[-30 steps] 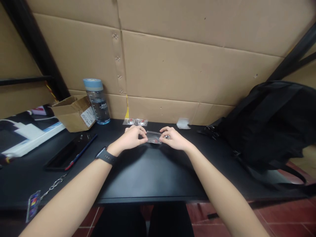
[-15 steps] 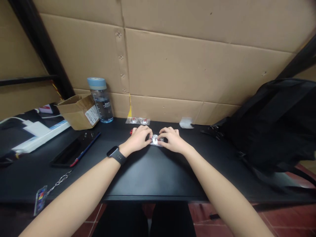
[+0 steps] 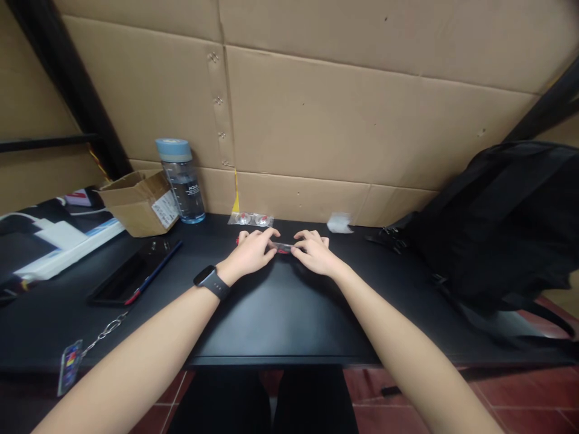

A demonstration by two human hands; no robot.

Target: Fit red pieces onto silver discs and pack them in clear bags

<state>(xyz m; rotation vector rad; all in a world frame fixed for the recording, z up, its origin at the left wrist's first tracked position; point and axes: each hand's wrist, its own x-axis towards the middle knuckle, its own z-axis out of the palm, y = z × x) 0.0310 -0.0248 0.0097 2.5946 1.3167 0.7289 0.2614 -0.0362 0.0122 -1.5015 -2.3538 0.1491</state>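
Note:
Both my hands rest on the black desk [image 3: 280, 313] near its far edge. My left hand [image 3: 251, 253] and my right hand [image 3: 314, 252] pinch the two ends of a small clear plastic packet [image 3: 282, 246] with something red inside, held low over the desk. A black watch [image 3: 210, 282] sits on my left wrist. Just beyond my hands lies a second clear packet [image 3: 251, 219] with two round red-and-silver pieces.
A water bottle [image 3: 180, 181] and an open cardboard box [image 3: 138, 202] stand at the back left. A dark phone and pen [image 3: 133, 274], a keychain [image 3: 85, 352] and a white power strip [image 3: 58, 241] lie left. A black backpack [image 3: 497, 223] fills the right. A small white packet [image 3: 339, 223] lies by the cardboard wall.
My hands turned the small packet over and lowered it flatter toward the desk, staying in the same spot. The head view shifted slightly.

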